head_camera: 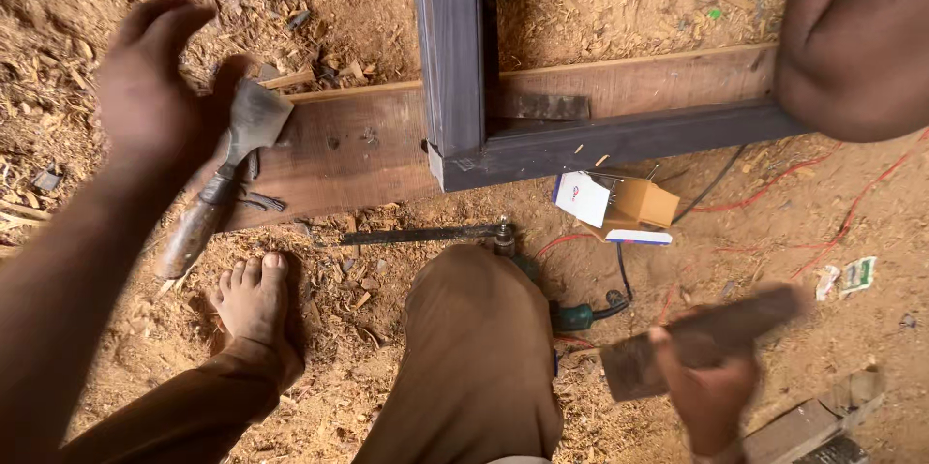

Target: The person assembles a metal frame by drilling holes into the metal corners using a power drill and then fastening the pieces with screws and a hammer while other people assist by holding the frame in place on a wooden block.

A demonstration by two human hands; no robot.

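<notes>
The work looks caught between strokes — the right hand point(711, 382) is closed round a blurred wooden block point(702, 338), held low beside the knee; the left hand point(150, 82) is spread wide, holding nothing, just above the chisel point(227, 169), which lies on the plank point(358, 149) beside the dark frame point(455, 48); by my judgement the next move calls for a firm grasp of the chisel's handle — still ungripped.
</notes>
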